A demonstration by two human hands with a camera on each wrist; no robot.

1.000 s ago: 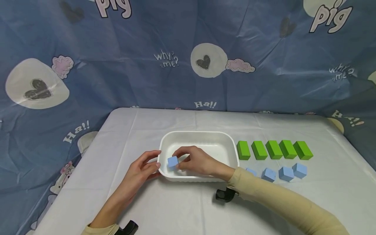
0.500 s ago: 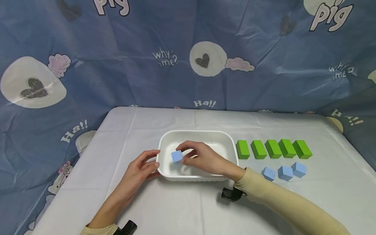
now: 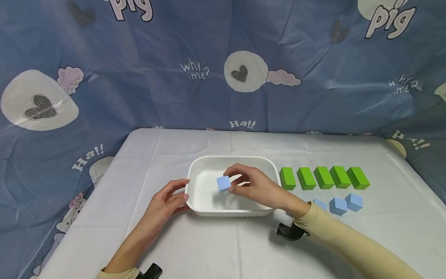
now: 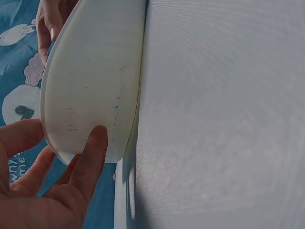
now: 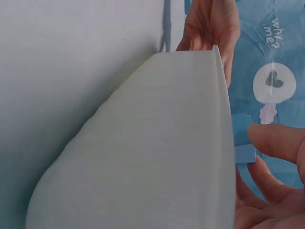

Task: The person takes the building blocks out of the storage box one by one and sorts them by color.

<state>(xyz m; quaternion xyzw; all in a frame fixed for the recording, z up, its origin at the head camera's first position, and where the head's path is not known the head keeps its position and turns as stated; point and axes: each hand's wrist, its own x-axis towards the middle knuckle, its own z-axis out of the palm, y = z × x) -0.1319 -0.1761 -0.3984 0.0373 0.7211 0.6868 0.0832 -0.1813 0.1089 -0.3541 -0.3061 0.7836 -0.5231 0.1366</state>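
Note:
My right hand [image 3: 259,187] pinches a light blue cube [image 3: 223,183] between thumb and fingertips, above the inside of a white rectangular tray [image 3: 231,213]. In the right wrist view the cube [image 5: 244,138] shows beyond the tray's rim, part of it hidden by the wall. At the tray's left end my left hand [image 3: 167,201] touches the rim and outer wall with spread fingertips. The left wrist view shows one fingertip [image 4: 97,136] against the outside wall.
Right of the tray stands a row of several green blocks [image 3: 324,178]. Nearer, light blue cubes [image 3: 338,206] rest on the white-covered table [image 3: 209,248], one partly hidden by the right sleeve [image 3: 334,228]. Behind hangs a blue printed cloth [image 3: 156,89].
My right hand has moved right over the tray with the blue cube, from near its left end toward the middle. The left hand stays at the tray's left end.

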